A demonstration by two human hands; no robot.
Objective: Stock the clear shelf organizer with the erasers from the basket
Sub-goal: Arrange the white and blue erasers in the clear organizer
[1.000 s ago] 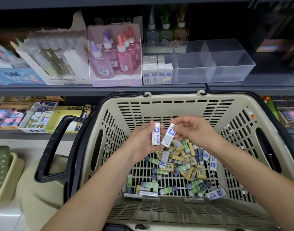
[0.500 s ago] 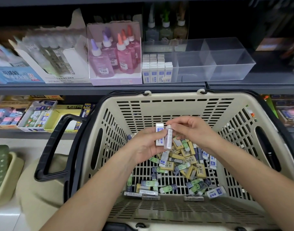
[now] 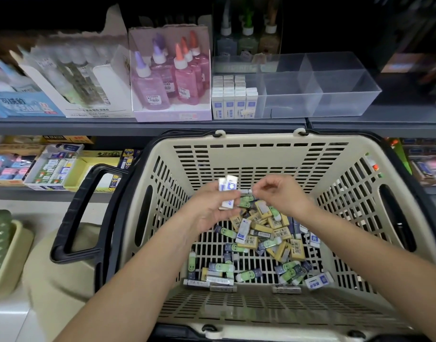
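Your left hand (image 3: 212, 208) grips few white erasers (image 3: 227, 191) inside basket (image 3: 261, 140), near back wall; right hand (image 3: 280, 193) curled just beside, can't tell if pinching. Erasers prob. light, firm, slick sleeves: pinch long sides. Organizer (image 3: 335, 104) on shelf (image 3: 147, 127), left bay part-stocked.

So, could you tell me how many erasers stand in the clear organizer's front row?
4 white-and-blue erasers, side by side against the front wall of the clear shelf organizer's leftmost compartment; further rows behind are partly hidden.
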